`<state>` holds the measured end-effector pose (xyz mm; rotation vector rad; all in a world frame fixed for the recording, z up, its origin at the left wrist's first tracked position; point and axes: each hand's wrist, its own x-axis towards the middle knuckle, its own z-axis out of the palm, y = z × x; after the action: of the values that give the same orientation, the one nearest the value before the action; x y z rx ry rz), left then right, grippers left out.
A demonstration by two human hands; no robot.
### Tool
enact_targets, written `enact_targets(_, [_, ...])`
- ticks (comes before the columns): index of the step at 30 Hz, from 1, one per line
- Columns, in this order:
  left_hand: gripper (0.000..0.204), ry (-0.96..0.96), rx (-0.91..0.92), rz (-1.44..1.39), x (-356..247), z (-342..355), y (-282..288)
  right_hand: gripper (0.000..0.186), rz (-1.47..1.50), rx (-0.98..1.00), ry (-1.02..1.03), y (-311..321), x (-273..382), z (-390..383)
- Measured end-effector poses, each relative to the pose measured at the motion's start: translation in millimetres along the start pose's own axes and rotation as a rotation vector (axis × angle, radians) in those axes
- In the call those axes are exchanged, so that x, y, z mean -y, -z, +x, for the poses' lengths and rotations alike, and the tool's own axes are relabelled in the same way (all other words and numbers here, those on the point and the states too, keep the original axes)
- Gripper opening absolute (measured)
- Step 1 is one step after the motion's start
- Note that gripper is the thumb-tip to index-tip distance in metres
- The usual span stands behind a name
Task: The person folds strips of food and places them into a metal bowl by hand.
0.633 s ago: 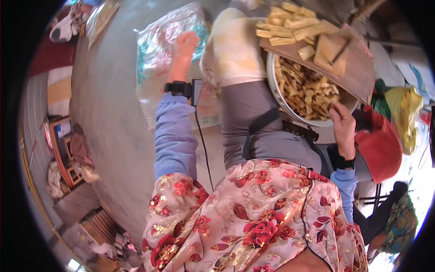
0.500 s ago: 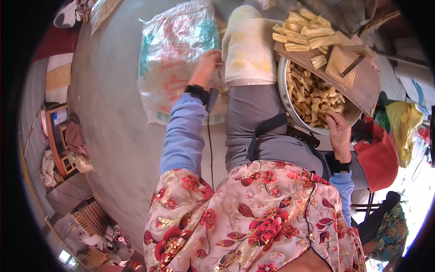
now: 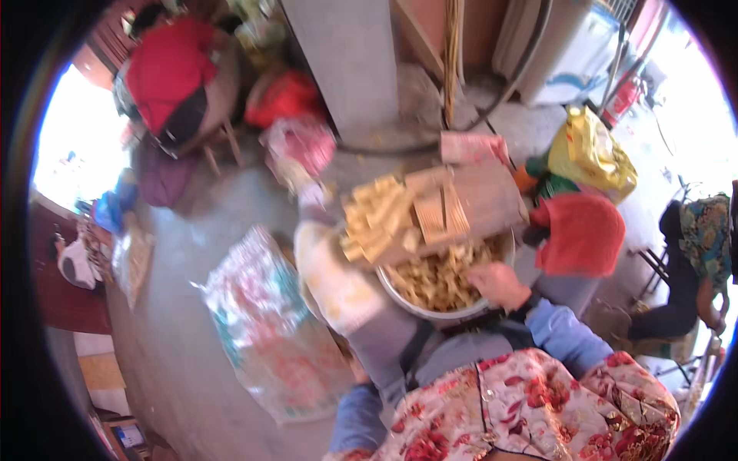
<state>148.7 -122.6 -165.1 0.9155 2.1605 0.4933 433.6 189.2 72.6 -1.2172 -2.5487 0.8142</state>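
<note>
My right hand is at the near right of a round metal bowl of chopped yellowish pieces, fingers bent among them; what they hold is hidden. A wooden board lies across the bowl, bearing longer pale yellow pieces and a small wooden block with a narrow dark strip. My left hand is low beside my left leg, near a clear printed plastic sack, its fingers hidden. A pale cloth covers my left lower leg, and a red cloth lies over my right knee.
Yellow and pink bags lie on the floor. A hose runs by a grey post. Red items are piled on a stool at upper left. Another person is seated at the right edge.
The view has swung sharply, showing more floor beyond the bowl. My left hand, earlier on and beside the sack, is now mostly hidden; my right hand stays at the bowl.
</note>
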Motion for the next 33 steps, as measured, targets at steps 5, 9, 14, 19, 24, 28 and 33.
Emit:
enact_targets(5, [0.036, 0.056, -0.278, 0.465, -73.3, 2.8, 42.6, 0.015, 0.01, 0.003, 0.026, 3.1, -14.8, -16.3])
enact_targets(9, [0.015, -0.266, -0.75, 0.458, -112.4, -36.5, 79.2, 0.019, 0.122, -0.004, 0.092, 7.3, 5.3, -28.8])
enact_targets(14, [0.016, -0.381, -0.604, -0.037, -247.1, -123.4, 160.6, 0.043, 0.429, -0.041, 0.547, 47.2, 69.3, -24.7])
enact_targets(19, [0.021, -0.776, -0.295, -0.082, -387.3, -175.7, 209.2, 0.045, 0.988, 0.311, 0.808, 75.2, 172.3, -12.2])
enact_targets(24, [0.026, -0.959, -0.613, -0.367, -392.2, -204.7, 259.9, 0.013, 0.699, 0.023, 0.852, 125.9, 146.7, -16.6])
enact_targets(28, [0.028, -0.884, -0.677, -0.603, -368.0, -219.8, 280.0, 0.016, 0.487, 0.195, 0.748, 172.3, 106.6, -41.5])
enact_targets(33, [0.028, -0.917, -0.099, -1.1, -295.2, -207.8, 355.5, 0.032, 0.133, -0.145, 0.164, 191.7, 32.2, -80.0])
